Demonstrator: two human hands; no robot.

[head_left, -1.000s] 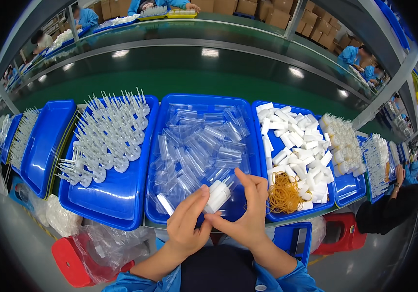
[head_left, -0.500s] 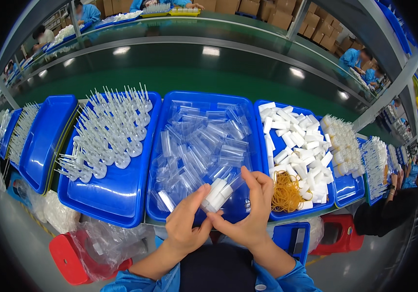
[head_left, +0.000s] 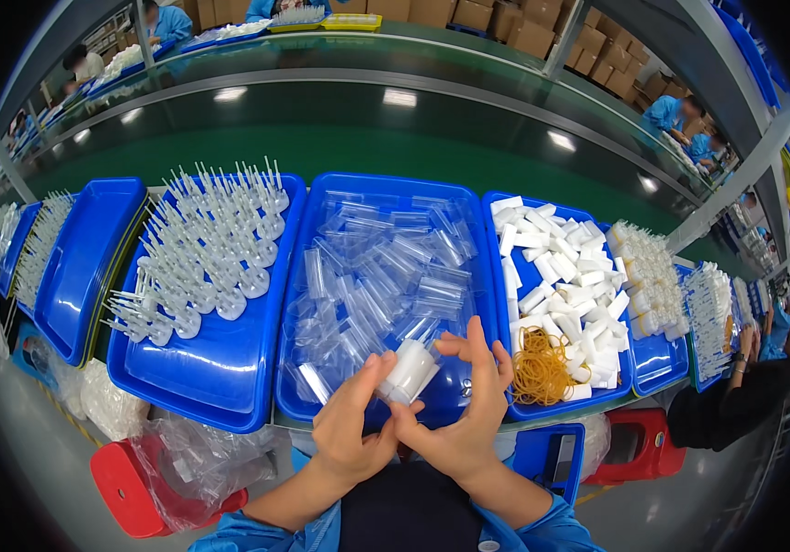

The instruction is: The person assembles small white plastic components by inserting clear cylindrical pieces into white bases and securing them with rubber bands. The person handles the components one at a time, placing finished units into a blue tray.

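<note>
Between my hands, over the near edge of the middle tray, is a small bundle of white cylinders (head_left: pixel 407 372) with clear plastic around its lower part. My left hand (head_left: pixel 351 425) grips its left side, thumb and fingers closed on it. From the right, my right hand (head_left: pixel 457 432) presses its thumb at the bundle's lower end, a bent finger at the upper right and the other fingers raised. Beneath lie many loose clear plastic sleeves (head_left: pixel 386 267) in the blue tray (head_left: pixel 295 368). White cylindrical pieces (head_left: pixel 565 267) and tan rubber bands (head_left: pixel 542 366) share the right tray.
On the left, a blue tray (head_left: pixel 188 391) carries white stemmed parts (head_left: pixel 211 248); beside it stand stacked blue trays (head_left: pixel 82 267). A green conveyor belt (head_left: pixel 340 124) runs behind. Red stools (head_left: pixel 132 488) stand below the table edge. A co-worker's dark sleeve (head_left: pixel 717 405) is at right.
My right hand's raised finger has bent inward to the bundle, and the clear piece beside that finger no longer sticks out. The bundle has turned slightly; my left hand is nearly still.
</note>
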